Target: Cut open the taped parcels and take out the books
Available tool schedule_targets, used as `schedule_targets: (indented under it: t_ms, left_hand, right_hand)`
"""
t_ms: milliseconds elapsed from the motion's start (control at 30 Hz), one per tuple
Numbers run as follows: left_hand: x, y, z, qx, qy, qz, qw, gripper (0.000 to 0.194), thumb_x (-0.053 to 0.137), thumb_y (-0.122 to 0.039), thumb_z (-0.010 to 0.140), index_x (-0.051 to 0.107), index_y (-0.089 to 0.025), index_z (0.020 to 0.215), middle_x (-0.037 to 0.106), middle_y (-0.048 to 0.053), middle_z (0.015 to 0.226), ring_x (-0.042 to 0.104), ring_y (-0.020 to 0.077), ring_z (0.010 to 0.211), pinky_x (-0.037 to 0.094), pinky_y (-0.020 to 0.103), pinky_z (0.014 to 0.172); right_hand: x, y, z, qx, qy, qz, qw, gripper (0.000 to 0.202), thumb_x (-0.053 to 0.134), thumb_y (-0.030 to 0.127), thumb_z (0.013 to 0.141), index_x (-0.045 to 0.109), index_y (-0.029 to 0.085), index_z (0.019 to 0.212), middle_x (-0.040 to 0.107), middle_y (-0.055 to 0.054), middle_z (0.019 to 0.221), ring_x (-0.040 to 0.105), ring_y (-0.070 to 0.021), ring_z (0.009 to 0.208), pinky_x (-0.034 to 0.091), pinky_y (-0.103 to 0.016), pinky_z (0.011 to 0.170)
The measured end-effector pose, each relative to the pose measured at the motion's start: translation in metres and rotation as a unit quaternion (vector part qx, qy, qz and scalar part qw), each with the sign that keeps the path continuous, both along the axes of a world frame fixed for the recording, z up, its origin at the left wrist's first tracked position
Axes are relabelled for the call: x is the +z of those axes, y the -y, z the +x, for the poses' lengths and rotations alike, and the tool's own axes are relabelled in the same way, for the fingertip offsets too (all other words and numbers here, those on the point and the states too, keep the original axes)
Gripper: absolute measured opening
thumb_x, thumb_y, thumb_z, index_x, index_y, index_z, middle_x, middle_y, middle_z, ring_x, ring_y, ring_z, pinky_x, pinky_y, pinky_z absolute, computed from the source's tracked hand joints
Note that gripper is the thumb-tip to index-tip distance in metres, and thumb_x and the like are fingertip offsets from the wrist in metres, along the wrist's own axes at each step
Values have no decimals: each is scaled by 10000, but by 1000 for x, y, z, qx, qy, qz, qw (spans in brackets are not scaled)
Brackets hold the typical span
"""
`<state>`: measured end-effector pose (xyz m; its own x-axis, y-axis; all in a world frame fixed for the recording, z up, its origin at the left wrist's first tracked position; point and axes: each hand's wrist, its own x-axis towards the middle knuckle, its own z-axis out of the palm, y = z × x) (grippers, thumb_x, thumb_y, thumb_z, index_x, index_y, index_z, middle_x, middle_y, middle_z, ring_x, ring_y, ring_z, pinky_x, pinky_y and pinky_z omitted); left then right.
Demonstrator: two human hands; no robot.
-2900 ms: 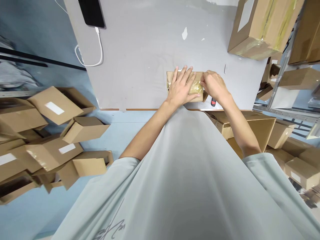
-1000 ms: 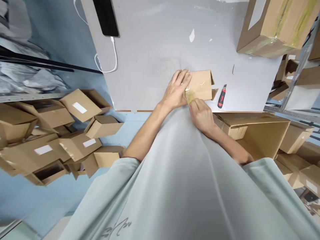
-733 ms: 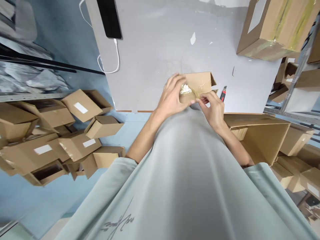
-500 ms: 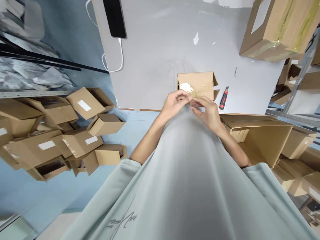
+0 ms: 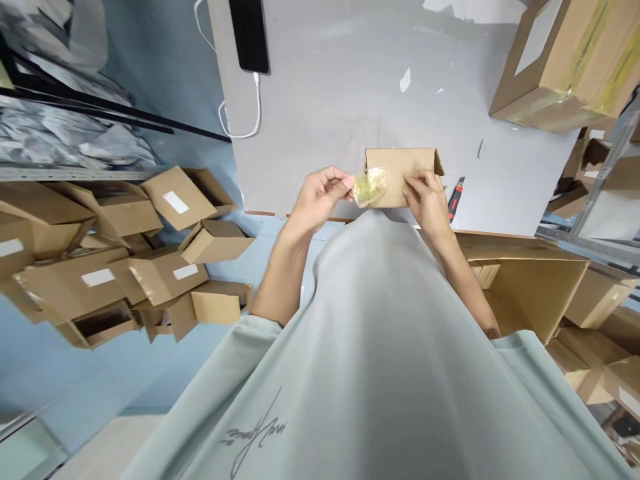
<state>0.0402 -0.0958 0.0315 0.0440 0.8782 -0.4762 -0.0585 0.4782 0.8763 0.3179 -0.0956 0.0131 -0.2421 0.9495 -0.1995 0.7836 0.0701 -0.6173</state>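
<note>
A small cardboard box [image 5: 400,160] lies at the table's near edge, in front of my body. My left hand [image 5: 317,197] pinches one end of a strip of clear yellowish packing tape [image 5: 369,190]. That strip is stretched to the left of the box, and its other end lies over the box's left part. My right hand [image 5: 427,200] has its fingers bent and closed on the right end of the box. A red and black utility knife [image 5: 456,200] lies on the table just right of that hand, with its blade end pointing away from me.
A phone [image 5: 250,37] with a white cable lies at the table's far left. A larger taped carton [image 5: 555,80] stands at the back right. Several cardboard boxes [image 5: 165,273] are piled at left, and a big open carton [image 5: 535,293] sits below the table's right edge.
My hands have moved apart. The left has gone left with the tape stretched from the box; the right has shifted to the box's right end. The view has moved slightly.
</note>
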Motion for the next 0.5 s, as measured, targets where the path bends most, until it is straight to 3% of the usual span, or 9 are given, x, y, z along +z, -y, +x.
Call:
schedule_targets:
  t_ms: [67, 133, 267, 333, 400, 433, 500]
  left_hand:
    - [10, 1, -7, -15, 5, 2, 1000, 431, 964, -563, 907, 703, -227, 837, 718, 35, 735, 731, 200, 732, 666, 355, 772]
    - [29, 1, -18, -9, 1, 13, 1000, 477, 974, -623, 865, 705, -234, 810, 702, 27, 721, 709, 187, 699, 658, 345, 734]
    - [90, -2, -60, 102, -39, 125, 986, 557, 1031, -709, 724, 732, -240, 733, 645, -26, 644, 600, 121, 565, 541, 266, 554]
    - [113, -4, -82, 161, -65, 204, 963, 452, 1028, -643, 783, 812, -246, 780, 596, -56, 597, 589, 98, 552, 522, 235, 556]
    - [116, -7, -96, 177, -93, 235, 951, 368, 1027, -577, 820, 872, -245, 846, 619, -60, 596, 629, 98, 570, 552, 231, 574]
    - [108, -9, -99, 177, -103, 230, 951, 360, 1037, -563, 810, 887, -240, 868, 658, -51, 618, 654, 104, 583, 580, 240, 585]
    - [76, -15, -100, 186, -101, 194, 958, 402, 1074, -562, 737, 886, -229, 863, 752, -20, 708, 679, 115, 591, 635, 274, 599]
  right_hand:
    - [0, 6, -1, -5, -1, 3, 1000, 332, 548, 341, 1160, 785, 293, 1388, 701, -167, 1407, 640, -349, 1338, 570, -577, 1187]
    - [-1, 10, -3, -15, 5, 5, 1000, 341, 547, 349, 1155, 784, 298, 1394, 691, -154, 1406, 644, -352, 1356, 586, -585, 1177]
    - [-4, 11, -6, -27, 12, 13, 999, 350, 545, 352, 1144, 784, 300, 1395, 683, -157, 1407, 649, -362, 1369, 599, -608, 1166]
    - [-4, 9, -8, -32, 12, 19, 999, 345, 557, 380, 1141, 786, 299, 1387, 686, -167, 1397, 646, -370, 1361, 601, -610, 1156]
    - [-3, 7, -9, -39, 15, 27, 999, 339, 576, 418, 1139, 786, 294, 1374, 691, -173, 1373, 643, -374, 1345, 601, -605, 1147]
    - [-3, 6, -9, -42, 17, 32, 998, 337, 579, 432, 1138, 785, 291, 1366, 694, -173, 1360, 643, -375, 1336, 600, -604, 1143]
    - [-4, 5, -10, -47, 19, 44, 998, 330, 572, 436, 1138, 785, 292, 1345, 699, -171, 1350, 646, -375, 1323, 596, -605, 1139]
